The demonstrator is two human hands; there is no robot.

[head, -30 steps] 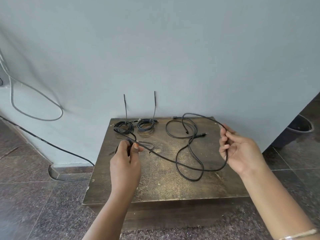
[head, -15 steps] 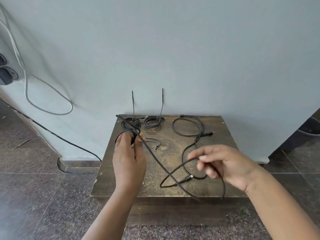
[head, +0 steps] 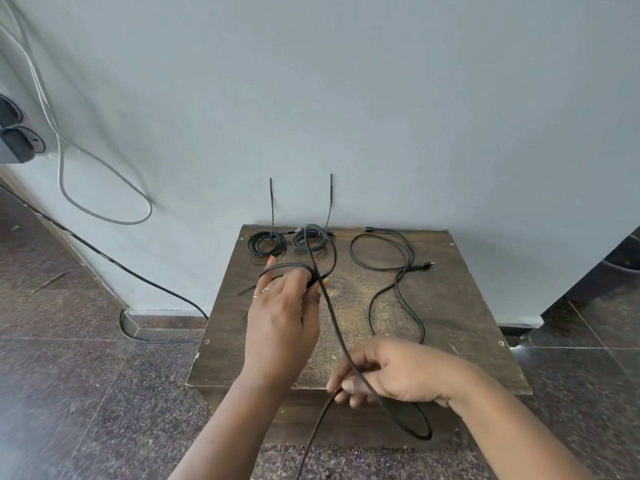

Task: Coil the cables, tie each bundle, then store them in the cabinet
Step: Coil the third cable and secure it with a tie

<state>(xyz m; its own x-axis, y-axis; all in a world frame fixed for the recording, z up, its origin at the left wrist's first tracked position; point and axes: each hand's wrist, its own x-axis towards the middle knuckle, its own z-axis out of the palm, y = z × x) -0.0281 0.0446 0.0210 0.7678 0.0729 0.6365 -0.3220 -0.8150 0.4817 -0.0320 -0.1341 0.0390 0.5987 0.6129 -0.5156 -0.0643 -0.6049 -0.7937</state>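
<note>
Coiling is the step in hand, and it is only partly done. The left hand (head: 282, 320) holds a small loop of the black cable (head: 330, 306) above the table (head: 460, 306), near its back left corner, fingers curled round the gathered turns. The right hand (head: 394, 374) sits over the front edge, fingers closed on the running length of that same cable, which rises from it in a taut diagonal up past the left hand. Below the right hand the slack drops off the front edge: one strand trails toward the floor and a loop hangs just under the wrist.

Next move, by my reading: the right hand has to carry that slack up and lay another turn into the left hand's loop, matching its size, while the left keeps the turns pinched so they don't spring apart. The hanging tail could snag on the table's front edge as it comes up.

The cable looks thin, dark and braided, limp enough to drape but stiff enough to hold a curve.

Along the back edge lie two finished coils (head: 267, 243), each apparently tied, with a tie tail standing up against the wall (head: 381, 98). Toward the back right corner a loose cable (head: 408, 258) sprawls uncoiled, its plug pointing right. That one waits its turn; no cabinet is in sight.
</note>
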